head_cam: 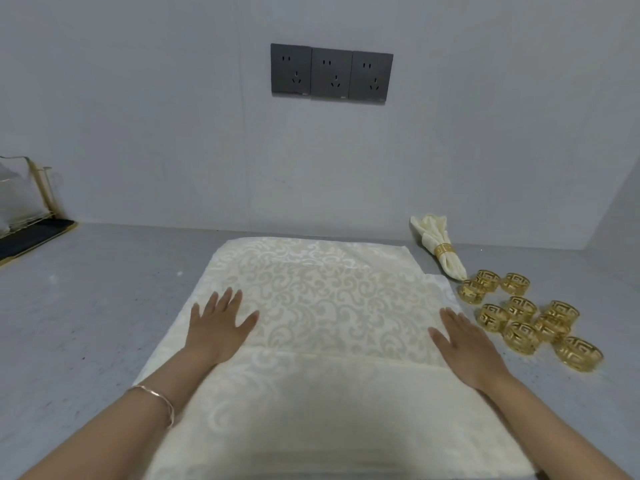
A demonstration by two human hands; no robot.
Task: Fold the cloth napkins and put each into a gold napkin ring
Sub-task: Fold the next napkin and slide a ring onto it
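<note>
Across the middle and lower frame, a stack of cream damask cloth napkins (pixel 322 306) lies flat on my grey worktop (pixel 86 306). Both grips are spread wide, pinching nothing: my left hand (pixel 218 323) rests palm-down on the stack's left side, my right hand (pixel 467 344) on its right edge. At right of centre, one finished napkin (pixel 437 237) sits gathered in its gold ring (pixel 444 250). Just below it, about ten empty gold napkin rings (pixel 530 317) cluster loosely. I judge the task barely begun: one done, and the top napkin not yet folded.
</note>
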